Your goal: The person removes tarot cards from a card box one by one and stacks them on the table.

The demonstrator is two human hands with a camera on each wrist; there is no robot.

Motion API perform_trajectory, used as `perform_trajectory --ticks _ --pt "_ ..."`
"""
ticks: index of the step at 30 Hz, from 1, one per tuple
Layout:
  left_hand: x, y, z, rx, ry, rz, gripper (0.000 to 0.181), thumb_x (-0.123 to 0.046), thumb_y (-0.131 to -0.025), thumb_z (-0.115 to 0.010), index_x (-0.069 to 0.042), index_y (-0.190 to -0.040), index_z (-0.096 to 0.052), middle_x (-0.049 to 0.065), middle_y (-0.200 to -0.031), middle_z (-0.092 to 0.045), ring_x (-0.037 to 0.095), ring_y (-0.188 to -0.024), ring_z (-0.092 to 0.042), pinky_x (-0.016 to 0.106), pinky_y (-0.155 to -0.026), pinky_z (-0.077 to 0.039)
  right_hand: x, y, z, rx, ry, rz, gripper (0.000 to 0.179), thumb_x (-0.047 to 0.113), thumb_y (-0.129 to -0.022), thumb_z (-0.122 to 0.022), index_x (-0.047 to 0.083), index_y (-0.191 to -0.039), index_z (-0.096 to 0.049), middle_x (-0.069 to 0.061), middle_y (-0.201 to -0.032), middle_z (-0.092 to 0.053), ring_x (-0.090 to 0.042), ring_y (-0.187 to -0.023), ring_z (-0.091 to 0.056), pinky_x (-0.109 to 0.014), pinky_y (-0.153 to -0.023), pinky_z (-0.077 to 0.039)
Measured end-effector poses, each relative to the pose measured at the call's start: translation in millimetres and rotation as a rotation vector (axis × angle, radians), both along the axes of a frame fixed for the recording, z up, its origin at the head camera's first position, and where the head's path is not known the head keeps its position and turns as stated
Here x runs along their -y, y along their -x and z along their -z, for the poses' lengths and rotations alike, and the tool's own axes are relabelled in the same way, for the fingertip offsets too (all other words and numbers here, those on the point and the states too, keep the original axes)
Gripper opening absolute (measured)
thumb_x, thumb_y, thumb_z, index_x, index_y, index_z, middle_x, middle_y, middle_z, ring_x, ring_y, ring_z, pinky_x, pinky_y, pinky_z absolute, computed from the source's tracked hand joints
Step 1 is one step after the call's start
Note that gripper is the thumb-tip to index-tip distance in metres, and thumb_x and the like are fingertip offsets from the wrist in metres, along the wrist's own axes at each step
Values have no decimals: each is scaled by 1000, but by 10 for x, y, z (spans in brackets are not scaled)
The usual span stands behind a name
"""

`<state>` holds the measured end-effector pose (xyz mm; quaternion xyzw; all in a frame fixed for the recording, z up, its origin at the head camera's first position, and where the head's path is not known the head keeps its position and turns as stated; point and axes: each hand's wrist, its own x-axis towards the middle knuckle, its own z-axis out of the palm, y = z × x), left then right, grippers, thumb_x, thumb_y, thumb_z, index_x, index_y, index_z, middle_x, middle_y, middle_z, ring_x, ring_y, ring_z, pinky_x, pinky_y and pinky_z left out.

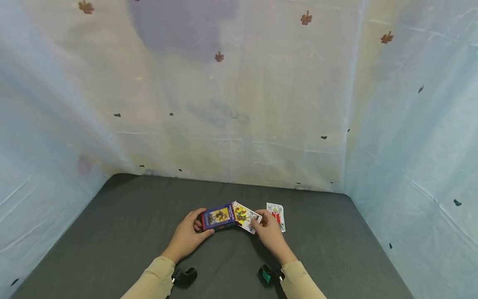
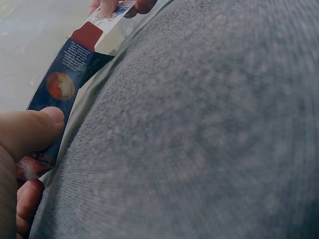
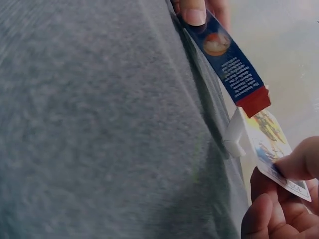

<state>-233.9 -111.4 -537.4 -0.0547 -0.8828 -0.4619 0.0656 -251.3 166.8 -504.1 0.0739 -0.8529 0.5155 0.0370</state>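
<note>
Protruding card (image 1: 245,216) pinched by right hand (image 1: 271,235)

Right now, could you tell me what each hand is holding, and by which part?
The left hand grips the card box by its closed end; the right hand pinches the outer end of a card sticking from its open end.

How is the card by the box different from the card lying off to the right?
The card at the box is pinched by the right hand and sits partly in the open end of the box; the lone card lies flat on the grey table, untouched. The first shows mostly yellow art, the lone one white with red. Both lie face up.
</note>
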Motion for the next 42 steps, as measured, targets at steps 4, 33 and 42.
perform_trajectory --ticks 4,33,42 --pt "2 5 7 -2 2 2 78 -41 -76 -83 -21 -143 -47 -7 -98 -52 11 -77 -50 32 -69 -45 3 -45 -106 26 -4 -59 26 9 -92 -64 2 -116 -59 -7 -89 -63 -13 -66 -51 -25 -54 -44" --pt "14 18 8 -24 -7 10 77 -43 -76 -82 -21 -142 -48 -6 -95 -52 12 -76 -50 32 -69 -45 -769 7 -212 87 -52 365 25 11 -94 -57 -3 -115 -56 -13 -92 -62 -19 -73 -59 -24 -57 -49" --pt "17 9 13 -37 1 13 75 -42 -77 -82 -23 -141 -48 -7 -95 -51 12 -76 -50 32 -69 -45 -826 16 -151 157 -71 383 25 14 -92 -58 -2 -111 -55 -9 -80 -62 -18 -65 -59 -27 -50 -42"
